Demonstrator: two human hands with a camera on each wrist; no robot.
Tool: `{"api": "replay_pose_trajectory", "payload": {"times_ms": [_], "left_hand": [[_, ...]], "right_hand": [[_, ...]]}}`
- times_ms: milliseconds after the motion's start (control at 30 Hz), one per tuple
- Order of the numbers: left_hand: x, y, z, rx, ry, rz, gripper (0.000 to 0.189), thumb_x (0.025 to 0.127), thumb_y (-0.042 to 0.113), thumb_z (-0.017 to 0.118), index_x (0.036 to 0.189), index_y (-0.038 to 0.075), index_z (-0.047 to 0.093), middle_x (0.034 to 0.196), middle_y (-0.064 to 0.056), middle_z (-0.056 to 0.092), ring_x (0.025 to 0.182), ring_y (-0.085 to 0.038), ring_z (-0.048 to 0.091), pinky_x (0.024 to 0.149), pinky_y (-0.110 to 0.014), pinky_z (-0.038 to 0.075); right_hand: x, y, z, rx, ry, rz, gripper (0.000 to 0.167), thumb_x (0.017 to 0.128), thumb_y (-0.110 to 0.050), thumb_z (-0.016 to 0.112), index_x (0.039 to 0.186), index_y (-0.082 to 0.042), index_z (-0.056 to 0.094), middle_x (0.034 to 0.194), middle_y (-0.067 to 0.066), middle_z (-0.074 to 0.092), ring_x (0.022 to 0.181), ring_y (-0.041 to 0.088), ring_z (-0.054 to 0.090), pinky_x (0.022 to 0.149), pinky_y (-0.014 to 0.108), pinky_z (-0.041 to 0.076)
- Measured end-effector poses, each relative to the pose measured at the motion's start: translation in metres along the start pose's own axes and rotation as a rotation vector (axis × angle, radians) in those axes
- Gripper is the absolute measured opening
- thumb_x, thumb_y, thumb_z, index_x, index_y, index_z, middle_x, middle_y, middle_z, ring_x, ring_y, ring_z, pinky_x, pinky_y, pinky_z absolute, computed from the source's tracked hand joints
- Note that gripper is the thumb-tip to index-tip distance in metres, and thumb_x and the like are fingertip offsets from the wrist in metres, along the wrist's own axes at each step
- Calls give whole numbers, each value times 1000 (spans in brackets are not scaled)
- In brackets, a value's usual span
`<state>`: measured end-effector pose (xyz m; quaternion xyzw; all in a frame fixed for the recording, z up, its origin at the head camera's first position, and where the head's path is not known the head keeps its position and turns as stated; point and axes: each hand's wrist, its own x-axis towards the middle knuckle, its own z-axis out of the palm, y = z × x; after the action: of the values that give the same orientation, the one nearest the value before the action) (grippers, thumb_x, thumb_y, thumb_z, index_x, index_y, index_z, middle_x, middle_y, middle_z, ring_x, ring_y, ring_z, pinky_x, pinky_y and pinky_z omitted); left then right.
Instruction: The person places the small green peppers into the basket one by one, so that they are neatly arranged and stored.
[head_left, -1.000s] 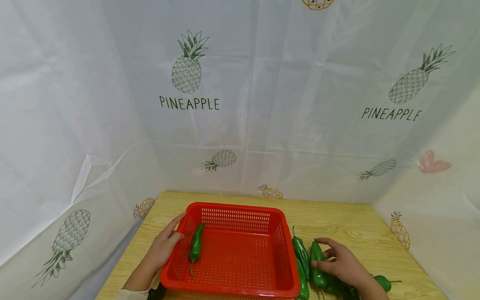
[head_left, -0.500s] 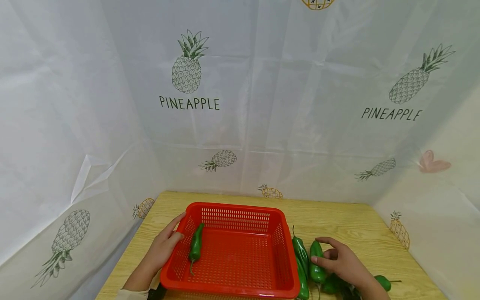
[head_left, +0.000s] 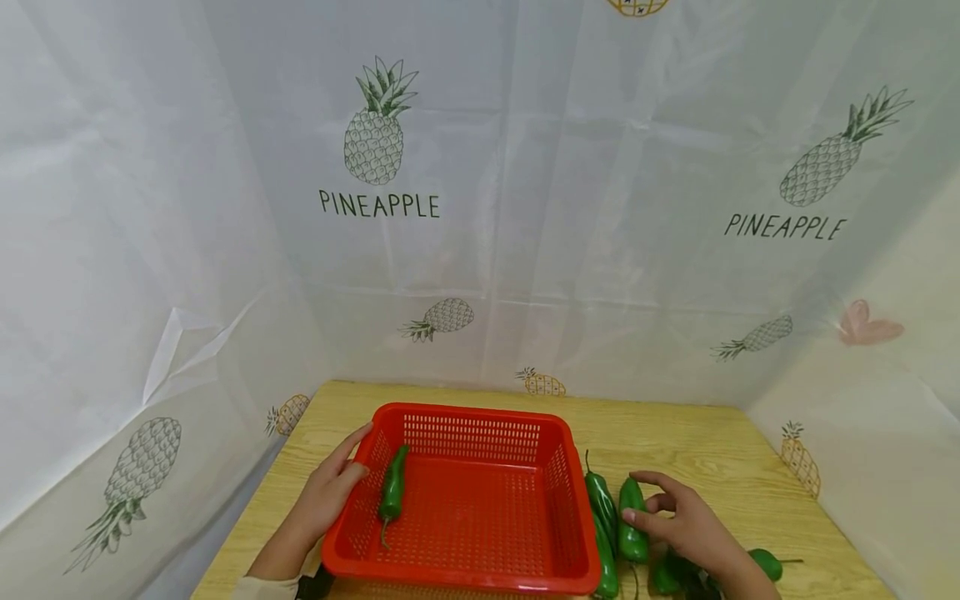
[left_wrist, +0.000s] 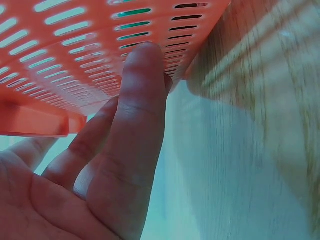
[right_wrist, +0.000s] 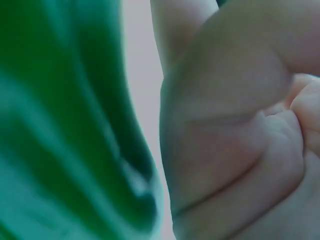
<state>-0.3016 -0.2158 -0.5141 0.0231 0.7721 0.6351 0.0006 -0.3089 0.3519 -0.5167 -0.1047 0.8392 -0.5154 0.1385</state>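
Observation:
My left hand [head_left: 326,493] grips the left rim of a red perforated plastic basket [head_left: 480,577]. In the left wrist view, fingers [left_wrist: 135,110] of that hand lie against the slotted outer wall [left_wrist: 100,55]. A single green chili pepper [head_left: 392,487] lies inside near the basket's left wall. To the right of the basket, my right hand [head_left: 682,521] pinches another green pepper [head_left: 632,525] between thumb and forefinger, its stem hanging downward. Close up in the right wrist view, a glossy green pepper [right_wrist: 65,130] fills the left side beside the curled fingers [right_wrist: 220,90].
Two long green peppers [head_left: 602,508] lie along the basket's right side. More green peppers [head_left: 666,575] lie below my right hand, and one [head_left: 767,565] shows past the wrist. All stand on a wood-grain table [head_left: 675,433], backed by a pineapple-print curtain [head_left: 480,250].
My right hand has taken the pepper between thumb and forefinger and drawn it slightly up, apart from the peppers below. The left hand and basket stay put.

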Motion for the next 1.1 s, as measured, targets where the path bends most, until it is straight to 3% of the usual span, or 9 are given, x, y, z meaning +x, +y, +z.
{"api": "replay_pose_trajectory", "payload": {"times_ms": [267, 500, 633, 733, 867, 967, 1100], "left_hand": [[0, 4, 0, 37, 41, -10, 63, 104, 14, 53, 162, 36, 41, 111, -21, 72, 82, -34, 76, 62, -46, 64], [0, 1, 0, 24, 41, -34, 63, 103, 15, 54, 161, 37, 43, 110, -20, 72, 82, -33, 75, 64, -45, 64], [0, -2, 1, 10, 20, -28, 63, 104, 14, 53, 162, 36, 42, 112, -22, 71, 84, -34, 75, 65, -46, 65], [1, -4, 2, 10, 14, -19, 63, 104, 14, 53, 162, 36, 41, 113, -22, 71, 84, -34, 76, 64, -47, 65], [1, -4, 2, 12, 16, -12, 63, 104, 14, 54, 163, 34, 41, 112, -22, 71, 84, -34, 76, 64, -46, 65], [1, -3, 2, 17, 20, -10, 63, 104, 14, 54, 163, 33, 40, 109, -20, 71, 83, -34, 75, 63, -46, 64], [0, -1, 2, 15, 14, -9, 63, 105, 14, 52, 164, 32, 39, 109, -21, 71, 83, -34, 75, 64, -46, 65]], "right_hand": [[0, -15, -3, 19, -6, 26, 77, 103, -30, 70, 164, -4, 31, 108, 17, 67, 68, 30, 67, 48, 30, 48], [-5, -22, -13, 76, -51, -1, 73, 106, -28, 65, 165, -6, 27, 115, 21, 66, 89, 43, 75, 48, 27, 46], [-10, -29, -18, 87, -53, -15, 73, 107, -26, 65, 166, -10, 26, 117, 22, 65, 87, 41, 74, 49, 27, 45], [-11, -38, -19, 88, -52, -24, 73, 106, -25, 65, 167, -12, 27, 116, 23, 66, 70, 30, 68, 49, 30, 44], [-7, -54, -19, 101, -42, -34, 74, 105, -26, 67, 167, -15, 28, 113, 23, 68, 75, 31, 70, 49, 32, 43], [-1, -68, -17, 90, -29, -51, 75, 104, -27, 70, 167, -19, 31, 112, 23, 69, 92, 41, 74, 50, 31, 45], [9, -90, -9, 43, -29, -97, 76, 101, -26, 73, 165, -21, 33, 111, 23, 71, 92, 41, 74, 51, 32, 49]]}}
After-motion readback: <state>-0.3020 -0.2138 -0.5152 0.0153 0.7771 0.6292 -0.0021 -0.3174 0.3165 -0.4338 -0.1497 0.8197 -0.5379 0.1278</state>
